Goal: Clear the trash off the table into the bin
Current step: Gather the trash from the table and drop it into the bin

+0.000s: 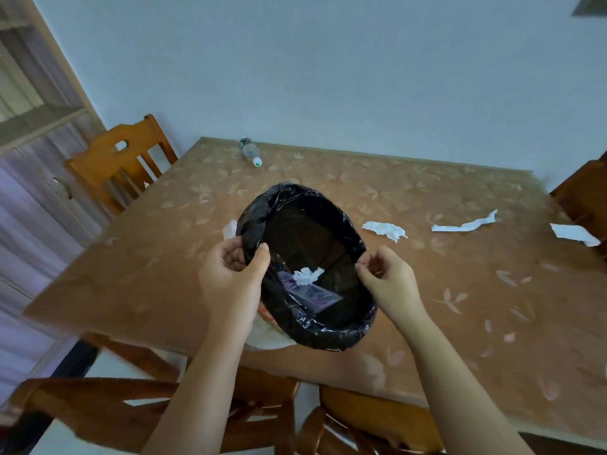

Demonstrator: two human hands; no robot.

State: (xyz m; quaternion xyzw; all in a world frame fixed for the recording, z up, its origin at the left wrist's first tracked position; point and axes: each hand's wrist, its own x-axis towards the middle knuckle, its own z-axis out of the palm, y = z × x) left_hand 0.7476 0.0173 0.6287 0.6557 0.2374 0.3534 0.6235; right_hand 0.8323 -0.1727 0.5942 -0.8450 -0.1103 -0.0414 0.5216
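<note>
Forearms: both of ours reach in from the near edge, bare, over the backs of two wooden chairs [184, 412].
Left hand [230, 274]: its fingers [259, 254] are clenched on the black liner, thumb inside the rim, the rest curled outside.
Right hand [391, 277]: its fingers [363, 262] pinch the liner edge at the opposite side of the rim; we cannot tell how firm that pinch is.
Bin [308, 333]: held between the two sets of fingers, tipped with its mouth toward us, apparently lifted or resting on the bench [164, 257].
Inside the bin: a crumpled tissue [307, 275] and a flat purple-printed wrapper [312, 295], below and between our fingers.
Doing this step well: we judge the bin should be set upright and steady beside the remaining litter, with the liner kept folded over the rim so it does not slip in.
Trash left: a crumpled napkin [384, 229] just beyond the right fingers; a torn paper strip [464, 223] and a paper scrap [573, 234] farther right; a plastic bottle [250, 152] lying well beyond the left fingers, at the far edge.
Materials: liner thin, glossy, wrinkled; papers soft and light; bottle clear and round, likely to roll; bench cover smooth, leaf-patterned.
</note>
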